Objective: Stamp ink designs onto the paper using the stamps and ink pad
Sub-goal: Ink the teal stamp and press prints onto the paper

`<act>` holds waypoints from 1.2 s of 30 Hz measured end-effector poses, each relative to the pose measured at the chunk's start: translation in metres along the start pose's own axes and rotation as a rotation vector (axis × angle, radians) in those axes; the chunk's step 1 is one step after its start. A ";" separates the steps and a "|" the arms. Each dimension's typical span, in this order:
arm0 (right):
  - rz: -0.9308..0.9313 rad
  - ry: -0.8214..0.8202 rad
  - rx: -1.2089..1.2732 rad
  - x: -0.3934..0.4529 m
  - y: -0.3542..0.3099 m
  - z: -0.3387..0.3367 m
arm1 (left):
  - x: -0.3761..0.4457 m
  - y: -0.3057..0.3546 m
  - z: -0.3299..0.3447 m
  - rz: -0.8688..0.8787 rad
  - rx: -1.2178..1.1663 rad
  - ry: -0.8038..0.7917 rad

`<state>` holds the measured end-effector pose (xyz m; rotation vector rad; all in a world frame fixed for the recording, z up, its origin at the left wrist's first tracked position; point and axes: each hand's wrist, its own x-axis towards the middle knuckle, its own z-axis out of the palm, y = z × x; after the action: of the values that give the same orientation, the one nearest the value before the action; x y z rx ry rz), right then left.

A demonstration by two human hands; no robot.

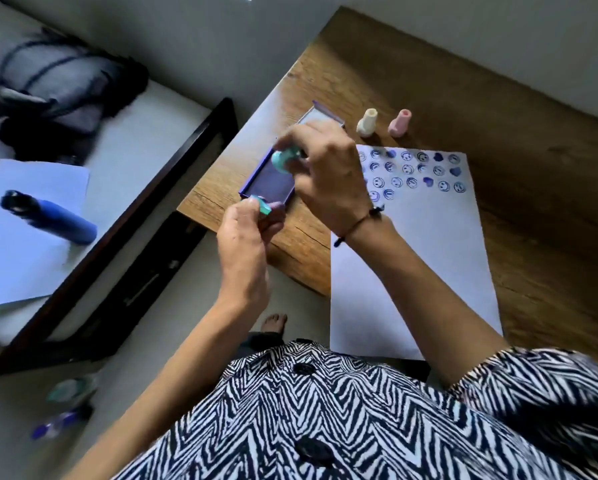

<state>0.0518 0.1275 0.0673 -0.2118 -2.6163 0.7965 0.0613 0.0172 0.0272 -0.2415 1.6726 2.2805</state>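
An open purple ink pad [273,185] lies near the left edge of the wooden table [463,109]. Just above the pad, my right hand [328,178] grips a teal stamp [283,161]. At the pad's near corner my left hand [245,237] pinches a small teal piece [261,204], perhaps a cap. The white paper [411,265] lies to the right, with rows of blue smiley and heart prints [415,173] across its top. A cream stamp [366,123] and a pink stamp [399,123] stand upright beyond the paper.
To the left stands a dark-framed bed [152,188] with white sheets, a blue bottle [51,216] and a dark bag [58,88] on it. Small ink bottles [67,407] lie on the floor at lower left. My foot [273,323] shows under the table edge.
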 end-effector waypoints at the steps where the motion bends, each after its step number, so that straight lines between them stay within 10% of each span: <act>1: -0.044 -0.081 -0.073 0.012 -0.003 0.013 | 0.002 0.003 -0.004 -0.031 -0.058 0.045; 9: -0.101 -0.419 -0.179 0.039 0.008 0.038 | -0.001 0.011 -0.018 -0.065 -0.133 0.112; 25: -0.026 -0.399 -0.095 0.023 0.006 0.034 | 0.009 0.005 -0.016 -0.079 -0.083 0.096; 30: 0.248 -0.016 0.110 0.011 0.036 -0.014 | 0.005 -0.003 0.001 0.044 0.080 -0.139; 36: 0.592 0.114 0.064 -0.043 0.109 -0.077 | -0.005 -0.031 0.064 0.547 0.931 -0.748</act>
<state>0.1254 0.2451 0.0506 -1.0124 -2.4283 1.0120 0.0787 0.0859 0.0204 1.2109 2.2161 1.2722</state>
